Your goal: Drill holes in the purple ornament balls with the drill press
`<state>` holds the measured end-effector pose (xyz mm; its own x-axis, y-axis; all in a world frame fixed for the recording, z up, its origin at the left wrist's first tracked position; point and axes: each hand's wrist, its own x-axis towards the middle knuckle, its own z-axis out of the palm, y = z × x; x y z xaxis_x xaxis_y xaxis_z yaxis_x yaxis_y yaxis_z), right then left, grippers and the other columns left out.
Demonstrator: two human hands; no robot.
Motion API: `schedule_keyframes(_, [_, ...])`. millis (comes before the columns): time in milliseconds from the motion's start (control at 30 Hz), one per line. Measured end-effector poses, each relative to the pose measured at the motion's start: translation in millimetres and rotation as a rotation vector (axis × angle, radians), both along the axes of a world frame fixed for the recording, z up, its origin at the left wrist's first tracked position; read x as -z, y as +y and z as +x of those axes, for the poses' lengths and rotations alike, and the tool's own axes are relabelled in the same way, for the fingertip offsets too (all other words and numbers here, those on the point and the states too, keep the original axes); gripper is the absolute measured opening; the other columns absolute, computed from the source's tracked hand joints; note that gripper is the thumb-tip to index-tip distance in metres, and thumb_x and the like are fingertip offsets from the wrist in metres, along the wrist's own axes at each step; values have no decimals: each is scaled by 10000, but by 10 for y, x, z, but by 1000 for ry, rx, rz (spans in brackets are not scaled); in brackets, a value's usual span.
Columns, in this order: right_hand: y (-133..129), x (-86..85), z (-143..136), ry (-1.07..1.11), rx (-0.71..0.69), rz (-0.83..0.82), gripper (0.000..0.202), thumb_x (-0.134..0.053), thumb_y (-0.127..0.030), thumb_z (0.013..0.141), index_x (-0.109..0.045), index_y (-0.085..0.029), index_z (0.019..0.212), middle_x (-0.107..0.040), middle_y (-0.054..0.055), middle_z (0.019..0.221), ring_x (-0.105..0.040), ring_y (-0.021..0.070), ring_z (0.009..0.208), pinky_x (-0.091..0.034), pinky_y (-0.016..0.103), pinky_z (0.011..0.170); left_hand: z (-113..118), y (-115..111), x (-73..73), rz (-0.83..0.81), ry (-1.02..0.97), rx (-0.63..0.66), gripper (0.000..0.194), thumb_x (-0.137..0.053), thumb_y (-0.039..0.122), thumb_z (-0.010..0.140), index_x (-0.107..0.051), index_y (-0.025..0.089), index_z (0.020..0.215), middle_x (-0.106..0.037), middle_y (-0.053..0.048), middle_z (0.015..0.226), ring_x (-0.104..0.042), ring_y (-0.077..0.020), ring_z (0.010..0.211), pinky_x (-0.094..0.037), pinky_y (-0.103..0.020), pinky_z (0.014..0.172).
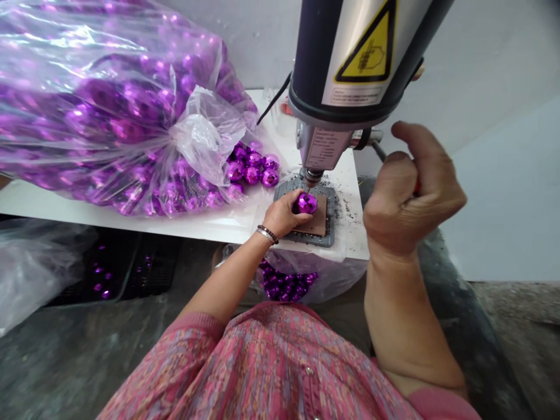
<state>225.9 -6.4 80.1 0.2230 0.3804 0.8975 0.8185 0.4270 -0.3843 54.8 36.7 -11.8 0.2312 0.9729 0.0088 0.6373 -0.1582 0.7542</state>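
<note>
My left hand (282,216), a bracelet at its wrist, is closed around a shiny purple faceted ball (307,203). Its thumb and fingers grip the ball from the left, over a brown board (317,219) on the grey base plate (329,230) of a drill press (322,149). The thin drill bit points down at the ball's top; whether it has entered the ball I cannot tell. Raised at the right, my right hand (413,192) is closed round the end of the press's lever (378,150). A bit of red shows between hand and lever.
A large clear bag (131,105) of purple balls fills the table's left side, with several loose balls (251,174) beside it. Dark shavings litter the white table (210,224). Below its front edge hangs a bag of purple balls (289,286). Dark crates (149,265) stand lower left.
</note>
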Motion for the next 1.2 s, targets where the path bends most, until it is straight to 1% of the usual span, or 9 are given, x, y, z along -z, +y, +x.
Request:
schedule_keyframes(200, [78,154,-20,58,118,15,495,-379,-444,1040,-756,-140,1140,-746,60,1080,-633,24,886,-536,214,880,1,-16,4,-6,-19,-2,658,-879,196,765,-695,214,1397,-765,-60,1342,-715,-251,1226,-540,-320,1075])
schedule_keyframes(467, [97,373,-43,71,68,41,477,-392,-440,1010,-752,-136,933,-683,47,809,-576,40,761,-486,220,766,7,-14,12,-21,-57,14,634,-866,218,772,-686,218,1380,-767,-59,1319,-714,-265,1218,-538,-366,1094])
schedule_keyframes(533, [116,276,-38,87,64,72,484,-410,-445,1002,-763,-122,930,-687,48,804,-584,35,747,-473,211,736,9,-11,20,-36,-67,18,652,-865,229,769,-672,214,1392,-763,-64,1322,-714,-274,1214,-542,-379,1090])
schedule_keyframes(633, [165,-120,-22,136,48,62,429,-433,-339,996,-785,-99,1055,-709,42,827,-603,11,723,-439,172,690,-17,-13,55,-36,-103,38,609,-849,246,771,-674,201,1353,-774,-58,1248,-726,-266,1152,-556,-380,1055])
schedule_keyframes(733, [209,-567,-14,219,-64,-148,358,-468,-193,953,-806,-84,999,-717,35,804,-642,2,765,-412,136,700,-117,-38,112,22,-159,96,576,-824,238,761,-666,195,1313,-769,-53,1214,-721,-245,1125,-563,-374,1035])
schedule_keyframes(800, [218,-725,-17,263,-87,-208,358,-464,-176,948,-811,-97,988,-740,25,850,-666,4,803,-409,136,714,-228,-83,142,88,-179,183,600,-800,211,747,-650,192,1328,-754,-79,1268,-705,-253,1171,-553,-401,1067])
schedule_keyframes(1033, [189,-595,-13,268,-111,-154,382,-462,-264,975,-811,-117,1020,-744,11,901,-650,-7,813,-434,151,739,-653,-344,-5,80,-68,744,781,-828,187,731,-613,258,1478,-677,-129,1470,-655,-288,1320,-539,-435,1125])
schedule_keyframes(1100, [184,-573,-11,289,-121,-160,376,-480,-290,975,-813,-120,1014,-723,6,846,-609,-22,762,-423,147,721,-709,-273,-96,52,-64,673,821,-873,260,750,-585,266,1519,-659,-146,1500,-678,-275,1261,-567,-424,1075])
schedule_keyframes(1200, [171,-581,-24,278,-123,-163,395,-479,-323,986,-810,-108,1014,-704,12,816,-557,-33,702,-415,142,698,-697,71,-197,49,-43,276,564,-739,295,913,-629,219,1461,-731,-150,1372,-724,-229,1060,-593,-411,987])
